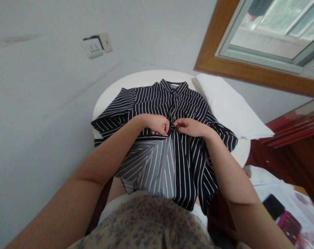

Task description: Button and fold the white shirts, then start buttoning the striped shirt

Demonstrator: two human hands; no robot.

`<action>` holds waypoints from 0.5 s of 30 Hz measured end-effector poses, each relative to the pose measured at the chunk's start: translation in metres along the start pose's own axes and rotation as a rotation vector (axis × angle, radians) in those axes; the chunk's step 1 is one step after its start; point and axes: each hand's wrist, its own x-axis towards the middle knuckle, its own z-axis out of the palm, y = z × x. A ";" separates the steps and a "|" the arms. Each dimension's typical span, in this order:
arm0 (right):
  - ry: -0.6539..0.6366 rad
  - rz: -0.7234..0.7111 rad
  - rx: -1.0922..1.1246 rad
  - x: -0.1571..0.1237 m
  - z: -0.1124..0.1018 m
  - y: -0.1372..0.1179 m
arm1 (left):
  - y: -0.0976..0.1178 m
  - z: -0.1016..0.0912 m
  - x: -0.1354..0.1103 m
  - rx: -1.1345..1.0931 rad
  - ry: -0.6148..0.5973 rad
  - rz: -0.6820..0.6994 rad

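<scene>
A black shirt with white stripes (151, 100) lies front up on a round white table (107, 93), its collar toward the wall and its hem hanging over the near edge. My left hand (159, 125) is closed on the shirt's front edge at mid placket. Close beside it, my right hand (186, 127) pinches the other side of the placket. Between the two hands the fabric is bunched, and a button there is too small to make out. Below my left hand the front panel is folded open, showing the grey striped inside of the shirt.
Folded white cloth (224, 103) lies at the table's right side, overhanging the edge. A wall with a socket (92, 47) stands behind, and a wood-framed window (211, 62) is at upper right. Lower right, a dark phone (273, 206) and a pink-edged object (289, 226) rest on papers.
</scene>
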 end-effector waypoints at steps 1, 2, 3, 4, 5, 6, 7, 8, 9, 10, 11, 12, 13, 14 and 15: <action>0.006 0.012 0.034 0.000 0.000 0.001 | 0.003 0.002 0.001 0.032 0.002 0.001; 0.005 0.022 0.071 -0.001 0.000 0.001 | 0.006 0.004 0.001 0.059 0.004 0.004; -0.001 0.027 0.101 -0.001 0.000 0.001 | 0.008 0.006 0.001 0.082 0.006 0.006; -0.005 0.028 0.119 -0.002 0.000 -0.001 | 0.010 0.008 0.002 0.096 0.015 0.010; -0.004 0.028 0.125 -0.002 0.000 -0.003 | 0.012 0.010 0.002 0.105 0.038 0.016; 0.005 0.028 0.120 -0.003 -0.001 -0.005 | 0.012 0.012 0.001 0.111 0.073 0.029; 0.017 0.029 0.105 -0.003 -0.001 -0.008 | 0.012 0.015 0.001 0.115 0.119 0.047; 0.030 0.030 0.084 -0.004 -0.001 -0.010 | 0.012 0.017 0.000 0.120 0.170 0.067; 0.039 0.034 0.068 -0.005 -0.002 -0.012 | 0.011 0.020 -0.002 0.128 0.219 0.084; 0.039 0.037 0.060 -0.006 -0.002 -0.013 | 0.009 0.023 -0.003 0.141 0.262 0.093; 0.031 0.040 0.059 -0.007 -0.002 -0.014 | 0.008 0.026 -0.004 0.155 0.296 0.097; 0.017 0.043 0.066 -0.008 -0.003 -0.014 | 0.007 0.029 -0.006 0.166 0.323 0.094; 0.002 0.046 0.080 -0.010 -0.003 -0.015 | 0.006 0.032 -0.007 0.173 0.344 0.087; -0.010 0.048 0.090 -0.011 -0.003 -0.016 | 0.006 0.035 -0.008 0.178 0.361 0.081; -0.015 0.050 0.086 -0.012 -0.002 -0.018 | 0.007 0.038 -0.009 0.182 0.379 0.074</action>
